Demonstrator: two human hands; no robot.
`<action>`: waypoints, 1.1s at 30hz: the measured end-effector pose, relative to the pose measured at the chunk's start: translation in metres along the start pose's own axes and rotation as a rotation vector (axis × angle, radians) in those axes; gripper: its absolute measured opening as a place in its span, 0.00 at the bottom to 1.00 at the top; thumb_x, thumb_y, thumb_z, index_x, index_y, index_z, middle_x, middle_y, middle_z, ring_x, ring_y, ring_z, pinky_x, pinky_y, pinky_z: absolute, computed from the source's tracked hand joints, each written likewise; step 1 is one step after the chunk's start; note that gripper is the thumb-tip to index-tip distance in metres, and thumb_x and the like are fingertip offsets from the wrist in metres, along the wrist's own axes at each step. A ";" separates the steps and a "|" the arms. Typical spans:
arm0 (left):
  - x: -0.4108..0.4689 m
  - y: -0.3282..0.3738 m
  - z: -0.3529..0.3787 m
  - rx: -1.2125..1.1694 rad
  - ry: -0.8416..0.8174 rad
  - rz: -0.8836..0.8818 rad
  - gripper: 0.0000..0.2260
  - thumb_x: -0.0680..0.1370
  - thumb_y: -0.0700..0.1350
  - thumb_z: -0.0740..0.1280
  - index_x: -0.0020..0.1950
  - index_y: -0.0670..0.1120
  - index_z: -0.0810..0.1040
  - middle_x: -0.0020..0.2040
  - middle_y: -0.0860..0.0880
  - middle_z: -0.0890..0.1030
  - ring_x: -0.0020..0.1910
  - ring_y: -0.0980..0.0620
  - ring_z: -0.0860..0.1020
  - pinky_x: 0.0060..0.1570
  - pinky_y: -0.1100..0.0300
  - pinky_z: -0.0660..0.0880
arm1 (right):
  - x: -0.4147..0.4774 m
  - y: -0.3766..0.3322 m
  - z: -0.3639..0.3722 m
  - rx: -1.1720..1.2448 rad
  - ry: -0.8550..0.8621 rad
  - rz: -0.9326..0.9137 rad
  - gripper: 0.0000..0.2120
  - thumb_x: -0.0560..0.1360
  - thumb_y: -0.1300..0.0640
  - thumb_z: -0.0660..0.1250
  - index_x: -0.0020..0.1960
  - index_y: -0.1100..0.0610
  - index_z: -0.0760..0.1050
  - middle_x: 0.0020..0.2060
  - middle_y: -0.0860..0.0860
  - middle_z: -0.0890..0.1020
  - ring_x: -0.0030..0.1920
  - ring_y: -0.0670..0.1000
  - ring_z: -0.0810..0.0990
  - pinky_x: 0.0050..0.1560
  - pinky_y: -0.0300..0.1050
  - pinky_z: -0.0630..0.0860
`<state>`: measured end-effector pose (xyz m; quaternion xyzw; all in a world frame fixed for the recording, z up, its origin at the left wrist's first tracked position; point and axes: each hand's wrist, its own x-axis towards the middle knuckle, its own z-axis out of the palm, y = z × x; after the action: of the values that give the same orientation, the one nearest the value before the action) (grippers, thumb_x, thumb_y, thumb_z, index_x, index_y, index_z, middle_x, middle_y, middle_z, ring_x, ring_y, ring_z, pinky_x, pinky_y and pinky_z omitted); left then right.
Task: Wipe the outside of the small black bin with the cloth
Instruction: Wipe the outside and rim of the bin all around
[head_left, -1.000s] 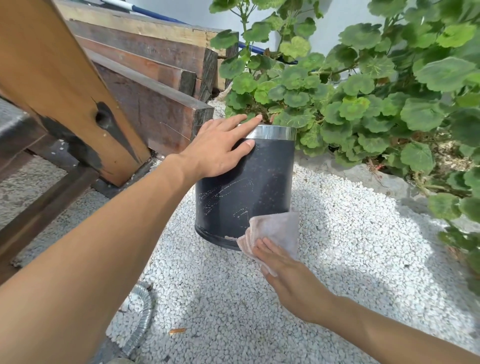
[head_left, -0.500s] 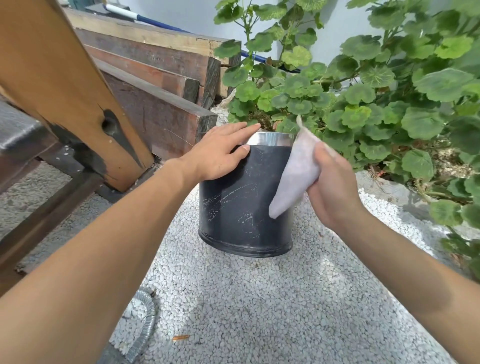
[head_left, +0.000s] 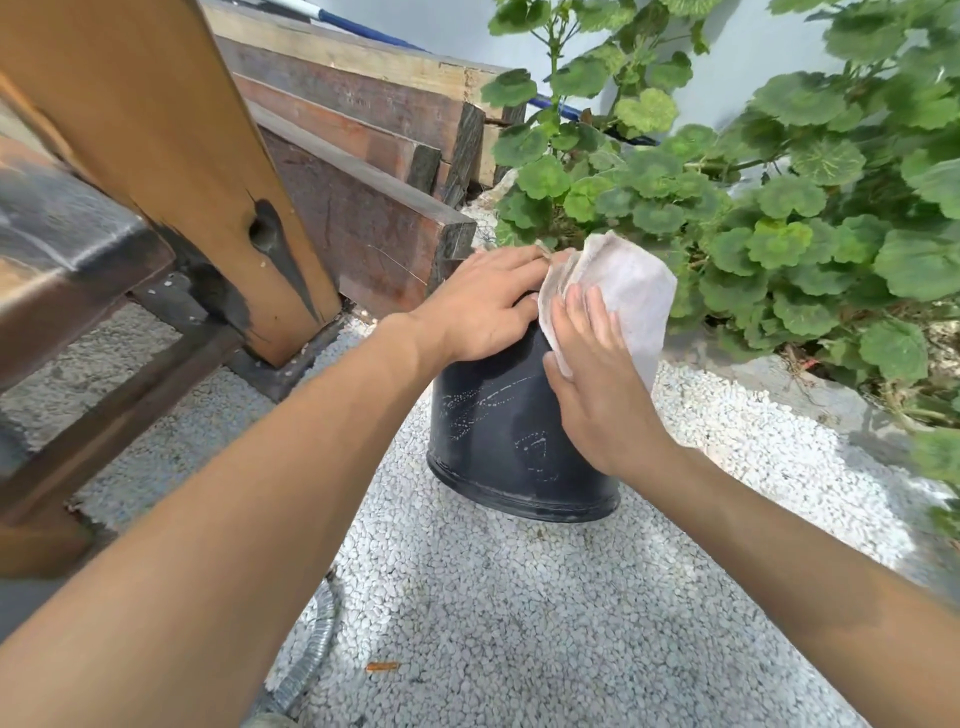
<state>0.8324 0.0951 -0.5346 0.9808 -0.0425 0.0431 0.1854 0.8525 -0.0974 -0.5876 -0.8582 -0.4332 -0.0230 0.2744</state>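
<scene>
The small black bin (head_left: 498, 431) stands on white gravel, its side streaked with pale scuff marks. My left hand (head_left: 480, 306) lies flat over its top left edge and grips it. My right hand (head_left: 597, 379) presses a pale pinkish cloth (head_left: 628, 286) against the bin's upper right side, fingers spread flat on the cloth. The cloth drapes over the top and hides the bin's metal rim. Part of the cloth hangs down the far right side.
A leafy green plant (head_left: 769, 208) crowds the bin from behind and right. Stacked wooden beams (head_left: 363, 156) and a slanted wooden post (head_left: 171, 156) stand at the left. A corrugated metal hose (head_left: 311, 660) lies on the gravel (head_left: 519, 623) near me.
My right hand carried the cloth from the bin's base up to its top, then laid it flat against the upper right side. The left hand stayed on the rim.
</scene>
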 end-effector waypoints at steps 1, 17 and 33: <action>0.000 0.001 -0.001 -0.007 -0.003 -0.007 0.26 0.80 0.50 0.53 0.79 0.52 0.63 0.77 0.48 0.66 0.76 0.47 0.62 0.74 0.46 0.56 | -0.007 0.001 0.006 -0.035 -0.025 -0.025 0.26 0.86 0.54 0.51 0.82 0.60 0.52 0.82 0.56 0.52 0.81 0.51 0.39 0.80 0.53 0.42; -0.006 -0.004 -0.007 -0.013 -0.021 0.000 0.24 0.84 0.46 0.56 0.80 0.52 0.58 0.79 0.48 0.63 0.77 0.48 0.60 0.76 0.49 0.54 | -0.113 -0.012 0.045 0.085 -0.343 -0.025 0.28 0.86 0.47 0.45 0.80 0.41 0.33 0.80 0.41 0.39 0.80 0.44 0.35 0.79 0.44 0.36; -0.032 -0.028 -0.003 -0.030 -0.082 -0.124 0.27 0.85 0.49 0.51 0.81 0.57 0.41 0.82 0.47 0.42 0.81 0.47 0.42 0.79 0.49 0.42 | -0.111 -0.033 -0.026 1.033 -0.271 0.732 0.14 0.83 0.48 0.59 0.61 0.42 0.83 0.61 0.42 0.84 0.61 0.43 0.82 0.60 0.41 0.77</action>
<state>0.8036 0.1240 -0.5449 0.9796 0.0100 -0.0092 0.2006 0.7636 -0.1759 -0.5814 -0.7032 -0.0987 0.3917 0.5851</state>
